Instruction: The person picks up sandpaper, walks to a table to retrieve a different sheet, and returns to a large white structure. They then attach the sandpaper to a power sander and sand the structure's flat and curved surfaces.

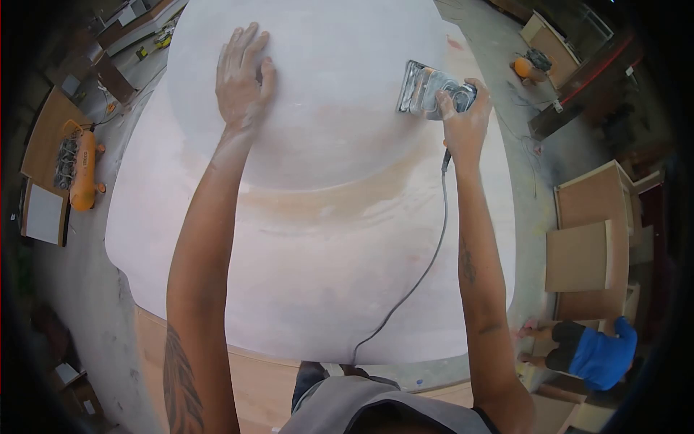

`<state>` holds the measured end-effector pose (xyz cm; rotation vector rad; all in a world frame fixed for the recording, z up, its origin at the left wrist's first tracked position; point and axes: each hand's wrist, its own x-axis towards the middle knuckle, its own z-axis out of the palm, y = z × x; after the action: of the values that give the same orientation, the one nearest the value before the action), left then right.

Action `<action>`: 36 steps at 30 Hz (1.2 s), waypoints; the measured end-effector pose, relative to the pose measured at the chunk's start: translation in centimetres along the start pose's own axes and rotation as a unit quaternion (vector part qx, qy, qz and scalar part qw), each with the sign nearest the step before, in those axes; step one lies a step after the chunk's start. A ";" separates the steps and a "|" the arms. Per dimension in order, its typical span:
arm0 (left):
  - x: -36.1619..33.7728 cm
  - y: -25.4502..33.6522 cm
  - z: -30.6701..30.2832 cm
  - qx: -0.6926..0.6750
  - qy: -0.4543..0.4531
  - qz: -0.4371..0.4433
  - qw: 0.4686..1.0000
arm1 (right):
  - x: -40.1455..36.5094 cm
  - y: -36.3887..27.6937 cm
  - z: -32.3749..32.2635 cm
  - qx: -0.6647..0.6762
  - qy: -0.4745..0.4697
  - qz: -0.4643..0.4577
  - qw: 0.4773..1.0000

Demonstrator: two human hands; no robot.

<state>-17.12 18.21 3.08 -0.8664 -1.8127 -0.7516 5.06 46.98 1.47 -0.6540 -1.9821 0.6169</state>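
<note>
A large, pale, smooth panel [318, 260] with rounded edges fills the middle, a raised rounded part at its top and a tan patch under the curved edge. My left hand [244, 76] lies on the raised part, fingers stretched out, holding nothing. At the upper right, my right hand [466, 116] is wrapped round the end of a dusty power sander [426, 90]. The sander's flat pad is tilted, its face turned left; whether it touches the panel is hard to tell. From the sander a dark cord [412, 289] runs down over the panel towards my body.
An orange air compressor [84, 170] stands on the floor at left, another [531, 66] at the upper right. Wooden cabinets [589, 253] line the right side. Near them at the lower right a person in a blue shirt [601, 354] is bent over.
</note>
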 end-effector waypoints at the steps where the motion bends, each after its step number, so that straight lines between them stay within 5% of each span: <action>1: 0.5 0.5 0.5 -0.006 0.003 -0.004 1.000 | -0.3 -1.5 -0.4 -0.009 0.000 -0.011 1.000; 12: 0.8 -0.3 0.0 -0.106 -0.007 -0.018 0.994 | -8.3 -12.6 2.0 -0.055 0.032 -0.147 0.987; 19: 2.2 0.1 -2.0 -0.129 -0.100 -0.018 0.986 | -11.3 -16.9 3.2 -0.084 0.004 -0.177 0.981; 26: 4.8 -0.4 -5.2 -0.100 -0.294 -0.036 0.950 | -12.6 -16.9 3.0 -0.087 -0.010 -0.223 0.971; 30: 2.7 0.9 -4.6 -0.033 -0.289 0.033 0.956 | -12.0 -15.6 2.3 -0.089 0.021 -0.193 0.977; 32: 2.7 0.7 -5.5 -0.016 -0.397 0.009 0.917 | -12.3 -15.4 2.2 -0.088 0.019 -0.178 0.980; 36: 4.0 0.1 -3.9 -0.001 -0.454 -0.025 0.890 | -10.4 -10.7 1.6 -0.058 0.041 -0.137 0.988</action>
<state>-16.25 16.07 8.16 -1.3086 -2.6523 -0.3770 5.97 32.03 1.37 -0.4560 -1.9964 0.3055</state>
